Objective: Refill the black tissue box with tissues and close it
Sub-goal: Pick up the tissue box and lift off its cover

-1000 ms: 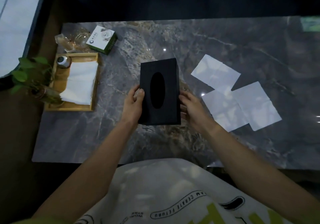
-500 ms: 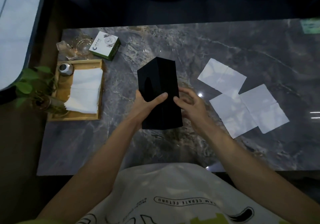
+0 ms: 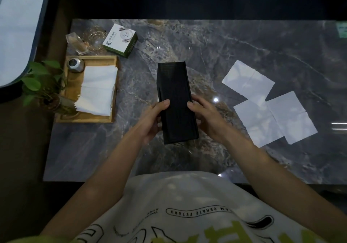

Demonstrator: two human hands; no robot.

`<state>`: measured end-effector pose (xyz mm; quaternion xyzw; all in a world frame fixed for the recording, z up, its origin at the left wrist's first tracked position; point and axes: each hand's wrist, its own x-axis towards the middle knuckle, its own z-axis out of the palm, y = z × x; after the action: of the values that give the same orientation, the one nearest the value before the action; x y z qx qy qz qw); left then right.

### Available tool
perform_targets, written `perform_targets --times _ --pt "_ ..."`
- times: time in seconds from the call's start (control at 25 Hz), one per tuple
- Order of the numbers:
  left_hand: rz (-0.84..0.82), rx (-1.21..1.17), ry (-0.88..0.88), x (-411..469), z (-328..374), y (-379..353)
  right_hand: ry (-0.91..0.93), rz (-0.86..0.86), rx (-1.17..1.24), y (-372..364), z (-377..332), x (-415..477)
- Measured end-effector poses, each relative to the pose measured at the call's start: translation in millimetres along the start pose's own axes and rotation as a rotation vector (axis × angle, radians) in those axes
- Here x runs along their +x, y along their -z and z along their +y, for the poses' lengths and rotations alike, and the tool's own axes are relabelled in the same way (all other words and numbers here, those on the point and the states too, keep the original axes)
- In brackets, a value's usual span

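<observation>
A: What's different from a second ago?

B: You've turned the black tissue box [image 3: 175,103] over. The oval slot that faced you is out of sight and a plain face is up. Your left hand [image 3: 152,120] and right hand [image 3: 205,116] are clamped on its near sides, holding it over the middle of the marble table [image 3: 244,41].

A: So what follows?

B: Likely opening the bottom. The tissue stack [image 3: 97,90] waits in the wooden tray [image 3: 72,88], far left.

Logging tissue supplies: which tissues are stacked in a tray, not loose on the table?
The stack of tissues in the wooden tray at the left; the three loose tissues lie flat, overlapping, at the right.
</observation>
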<state>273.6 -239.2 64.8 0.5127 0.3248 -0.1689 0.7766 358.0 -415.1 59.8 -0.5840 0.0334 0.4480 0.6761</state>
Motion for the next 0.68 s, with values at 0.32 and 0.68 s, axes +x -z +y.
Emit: perform_targets --times 0.32,0.68 --pt "-0.079 -0.058 -0.017 -3 2 1 -0.104 -0.082 -0.040 2 -1 0" --pt "0.176 0.040 -0.122 30 0 -8 0.117 0.366 -0.370 -7 19 8"
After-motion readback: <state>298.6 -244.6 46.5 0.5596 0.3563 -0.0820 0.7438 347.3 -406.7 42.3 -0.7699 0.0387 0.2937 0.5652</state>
